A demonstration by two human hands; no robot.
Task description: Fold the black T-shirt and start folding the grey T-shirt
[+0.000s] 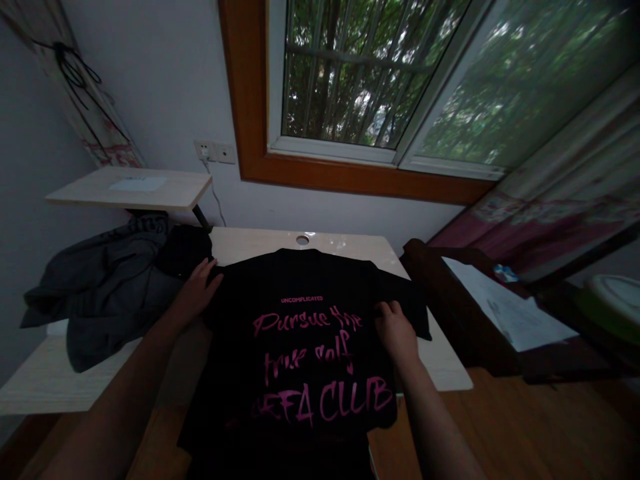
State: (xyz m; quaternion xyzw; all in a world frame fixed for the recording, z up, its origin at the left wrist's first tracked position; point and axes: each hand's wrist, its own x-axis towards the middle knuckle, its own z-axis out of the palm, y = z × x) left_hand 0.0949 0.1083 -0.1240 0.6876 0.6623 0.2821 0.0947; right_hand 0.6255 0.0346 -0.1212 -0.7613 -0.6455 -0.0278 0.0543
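Observation:
A black T-shirt [320, 277] with pink lettering lies spread over a pale wooden desk [345, 241], its collar toward the window and its lower part hanging over the near edge. My left hand [201, 288] is at the sleeve on the left, fingers stretched forward and thumb apart. On the right side of the shirt, near the other sleeve [407, 303], my right hand [397, 330] has its fingers curled onto the fabric. The fingertips of this hand are partly hidden by the dark cloth.
Dark grey clothing [115, 273] and a black bundle [186, 250] are heaped at the left, below a raised shelf [80, 187] with a paper on it. A dark brown piece of furniture [475, 333] bearing papers [505, 310] stands at the right. Behind the desk is a window [350, 80].

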